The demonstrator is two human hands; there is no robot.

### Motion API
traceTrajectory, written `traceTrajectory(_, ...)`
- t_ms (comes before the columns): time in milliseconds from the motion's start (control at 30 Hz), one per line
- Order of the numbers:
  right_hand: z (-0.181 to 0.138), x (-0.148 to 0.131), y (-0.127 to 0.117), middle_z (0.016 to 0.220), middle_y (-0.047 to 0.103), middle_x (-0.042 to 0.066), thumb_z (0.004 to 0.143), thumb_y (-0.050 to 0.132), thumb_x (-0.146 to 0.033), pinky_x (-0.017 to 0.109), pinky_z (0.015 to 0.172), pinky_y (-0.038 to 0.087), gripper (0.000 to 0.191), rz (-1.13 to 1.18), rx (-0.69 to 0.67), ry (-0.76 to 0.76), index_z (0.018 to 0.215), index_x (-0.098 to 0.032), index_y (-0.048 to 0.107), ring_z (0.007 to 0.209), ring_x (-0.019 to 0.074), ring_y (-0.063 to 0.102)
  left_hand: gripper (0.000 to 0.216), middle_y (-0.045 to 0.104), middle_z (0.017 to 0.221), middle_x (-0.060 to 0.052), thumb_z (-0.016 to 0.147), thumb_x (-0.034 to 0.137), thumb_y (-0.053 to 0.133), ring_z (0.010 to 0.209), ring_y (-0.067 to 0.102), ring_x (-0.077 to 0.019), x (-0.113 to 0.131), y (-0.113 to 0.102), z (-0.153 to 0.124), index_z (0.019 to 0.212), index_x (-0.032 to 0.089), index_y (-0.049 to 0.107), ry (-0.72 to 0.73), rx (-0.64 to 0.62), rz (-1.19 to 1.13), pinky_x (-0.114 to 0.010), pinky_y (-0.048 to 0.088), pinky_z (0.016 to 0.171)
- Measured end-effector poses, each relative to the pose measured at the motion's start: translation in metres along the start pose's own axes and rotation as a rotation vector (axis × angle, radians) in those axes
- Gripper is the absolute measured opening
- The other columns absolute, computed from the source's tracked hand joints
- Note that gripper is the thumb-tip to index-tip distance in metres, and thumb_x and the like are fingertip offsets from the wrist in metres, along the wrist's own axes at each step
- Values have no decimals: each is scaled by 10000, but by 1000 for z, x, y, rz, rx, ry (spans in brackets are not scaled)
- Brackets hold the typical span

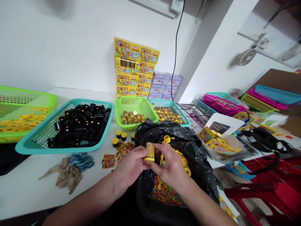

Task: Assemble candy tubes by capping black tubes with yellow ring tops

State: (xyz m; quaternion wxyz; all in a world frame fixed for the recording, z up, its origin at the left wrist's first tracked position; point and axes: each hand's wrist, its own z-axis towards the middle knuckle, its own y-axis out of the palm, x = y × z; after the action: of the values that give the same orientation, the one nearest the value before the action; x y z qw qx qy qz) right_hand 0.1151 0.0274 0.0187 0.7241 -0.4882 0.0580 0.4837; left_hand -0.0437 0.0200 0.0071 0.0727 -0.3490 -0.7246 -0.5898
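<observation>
Above an open black plastic bag (pixel 197 147), I hold a small yellow cylindrical candy container (pixel 150 153) between both hands. My left hand (pixel 128 164) is closed on its left side, thumb near the top. The fingers of my right hand (pixel 172 168) close around the right side and lower end. Inside the bag lie many small coloured candy balls (pixel 166 194) and yellow plastic ring-like pieces (pixel 185 161). Printed wrappers (pixel 109 160) are spread on the table left of my hands. Just behind them stand several short black pots with yellow tops (pixel 115 142).
A teal basket (pixel 23 147) of black cylinders and a green basket (pixel 53 101) of yellow parts stand left. Filled containers sit in the green basket (pixel 150 114) ahead. Yellow boxes (pixel 127 80) are stacked behind. Crumpled cloths (pixel 70 172) lie front left; a red stool (pixel 279 194) stands right.
</observation>
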Motion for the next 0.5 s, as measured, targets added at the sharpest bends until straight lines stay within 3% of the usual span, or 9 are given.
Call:
traceTrajectory(133,-4,2,0,928,643,33,841,713,-210,307,698,520,497,66,74,-15,1295,-241,513,769,173,619,171,705,929,-94,836,214,702,842,647,-161,2,1,1,962,107,745,-9,-44,-32,-246,524,713)
traceTrajectory(300,-5,4,3,966,669,64,894,646,-147,321,726,527,488,26,111,-187,1354,-240,514,829,192,623,169,704,937,-100,898,186,618,810,638,-151,6,0,0,980,101,741,-29,-52,-50,-266,519,736)
traceTrajectory(500,-1,3,7,897,677,66,897,605,-83,327,678,527,465,29,120,-267,1333,-235,557,779,196,604,141,690,823,-60,831,248,726,700,621,-142,2,-3,3,912,133,738,4,1,-22,-288,514,701)
